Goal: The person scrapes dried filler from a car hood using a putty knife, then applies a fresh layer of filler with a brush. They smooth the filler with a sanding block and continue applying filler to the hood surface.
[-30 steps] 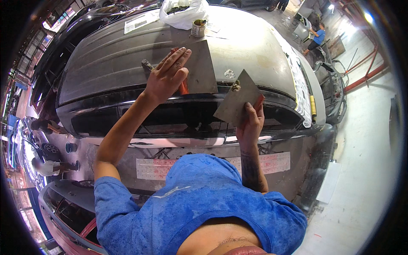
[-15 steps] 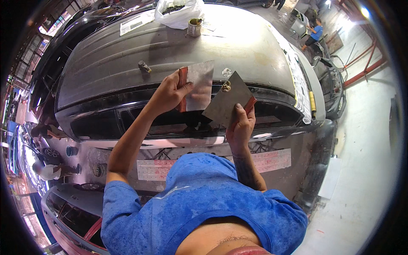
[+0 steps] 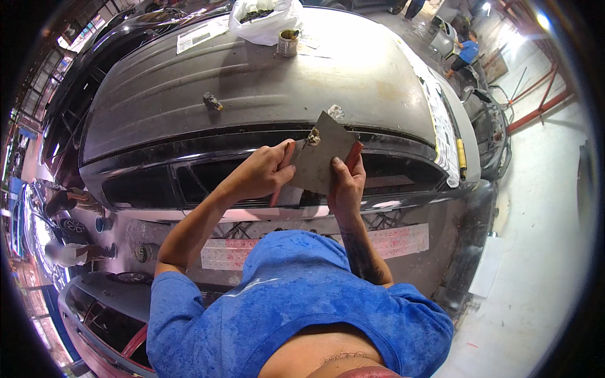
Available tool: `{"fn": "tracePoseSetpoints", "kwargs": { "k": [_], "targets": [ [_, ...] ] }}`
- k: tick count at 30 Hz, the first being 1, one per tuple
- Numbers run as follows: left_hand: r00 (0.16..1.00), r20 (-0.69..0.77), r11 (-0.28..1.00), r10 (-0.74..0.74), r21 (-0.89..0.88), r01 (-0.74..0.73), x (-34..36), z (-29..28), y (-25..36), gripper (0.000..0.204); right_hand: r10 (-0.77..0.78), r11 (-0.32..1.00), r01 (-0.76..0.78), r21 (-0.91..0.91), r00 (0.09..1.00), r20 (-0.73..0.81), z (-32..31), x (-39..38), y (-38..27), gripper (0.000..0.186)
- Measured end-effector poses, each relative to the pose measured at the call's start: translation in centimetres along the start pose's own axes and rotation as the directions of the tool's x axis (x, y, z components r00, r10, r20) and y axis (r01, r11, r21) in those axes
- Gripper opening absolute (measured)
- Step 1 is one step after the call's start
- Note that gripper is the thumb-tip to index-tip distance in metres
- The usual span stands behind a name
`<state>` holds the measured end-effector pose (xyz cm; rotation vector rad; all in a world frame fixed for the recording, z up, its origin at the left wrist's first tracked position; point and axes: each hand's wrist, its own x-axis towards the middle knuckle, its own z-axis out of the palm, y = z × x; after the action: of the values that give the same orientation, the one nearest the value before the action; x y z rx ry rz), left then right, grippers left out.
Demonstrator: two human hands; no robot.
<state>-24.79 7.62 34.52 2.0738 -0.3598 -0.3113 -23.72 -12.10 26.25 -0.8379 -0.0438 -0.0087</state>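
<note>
My left hand [image 3: 266,171] is closed round the red back edge of a metal putty spreader [image 3: 297,148], whose blade now shows only narrowly, partly behind the other one. Pinched between thumb and fingers of my right hand [image 3: 346,183] is a second flat metal putty spreader [image 3: 324,157], also red-edged, its corner pointing away from me. A small lump of beige putty [image 3: 313,137] sits on the left edge of that second blade, where the two blades meet or nearly meet. Both are held over the near side of a dull grey car roof [image 3: 252,82].
On the roof are an open tin [image 3: 288,44], a white plastic bag [image 3: 261,25], a small dark lump [image 3: 213,101] and crumpled clear plastic [image 3: 336,112]. A red-smeared white plank [image 3: 400,242] lies below the car. Other people [image 3: 466,51] are farther off, right and left.
My left hand has come lower and turned its spreader nearly edge-on beside the putty. My right hand has shifted slightly left and down, turning its blade more upright.
</note>
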Motion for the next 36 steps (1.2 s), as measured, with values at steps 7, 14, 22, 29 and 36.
{"fn": "tracePoseSetpoints", "kwargs": {
  "k": [7,14,22,29,36],
  "targets": [
    [0.905,-0.377,0.866,-0.196,-0.499,-0.021,3.7,-1.4,-12.3,0.028,0.057,0.997,-0.055,0.058,0.998,-0.026,-1.8,4.3,0.4,0.048],
    [0.489,-0.591,0.629,-0.641,-0.770,-0.107,10.2,-0.6,-31.0,0.017,0.058,0.995,-0.061,-0.077,0.997,-0.050,-2.6,15.3,0.0,0.039],
    [0.109,-0.883,0.838,-0.456,-0.467,-0.283,17.0,1.2,-41.3,0.018,0.026,0.965,0.005,-0.261,0.993,0.118,1.5,33.8,1.5,0.018],
    [0.016,-0.912,0.907,-0.410,-0.409,-0.105,17.7,1.8,-41.2,0.025,-0.107,0.970,0.162,-0.182,0.954,0.279,13.8,54.4,3.9,0.024],
    [-0.001,-0.935,0.934,-0.354,-0.353,0.050,17.8,2.6,-40.7,0.029,-0.598,0.129,0.818,-0.561,0.515,0.614,19.1,67.9,12.6,0.037]
  ]
}}
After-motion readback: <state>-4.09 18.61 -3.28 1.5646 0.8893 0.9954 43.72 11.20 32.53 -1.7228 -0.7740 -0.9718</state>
